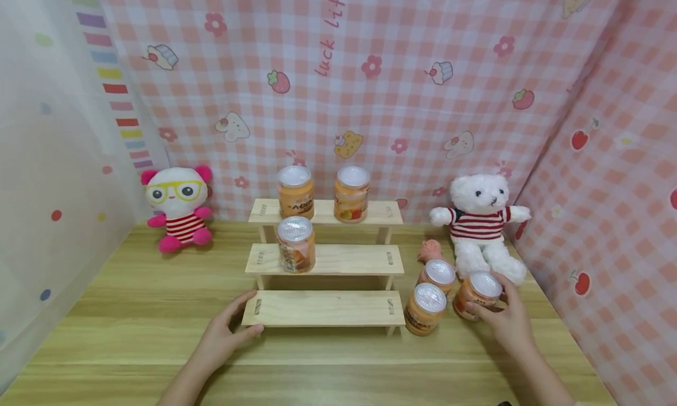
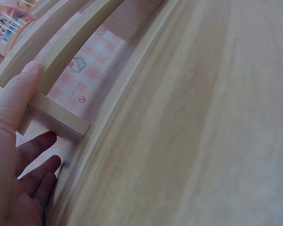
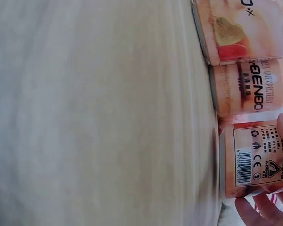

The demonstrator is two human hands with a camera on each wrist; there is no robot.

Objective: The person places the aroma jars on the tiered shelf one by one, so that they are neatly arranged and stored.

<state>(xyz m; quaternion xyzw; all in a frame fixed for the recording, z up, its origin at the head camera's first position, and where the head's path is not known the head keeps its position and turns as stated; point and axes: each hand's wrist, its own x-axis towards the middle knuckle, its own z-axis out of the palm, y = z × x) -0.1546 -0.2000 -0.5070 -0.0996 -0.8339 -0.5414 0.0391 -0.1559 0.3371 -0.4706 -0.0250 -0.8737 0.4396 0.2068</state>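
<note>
A three-tier wooden stand sits mid-table. My left hand holds the left end of its lowest shelf, thumb at the front corner and index finger at the back; in the left wrist view the other fingers hang below the shelf. Beside the white bear, my right hand grips an orange jar with a clear lid, thumb in front and fingers round the far side. The jar's barcode label shows in the right wrist view. Two similar jars, a front one and a rear one, stand left of it.
Two jars, a left and a right, stand on the top shelf; another jar is on the middle shelf. A panda plush sits at left, a white teddy bear at right near a small pink item. Checked cloth hangs behind.
</note>
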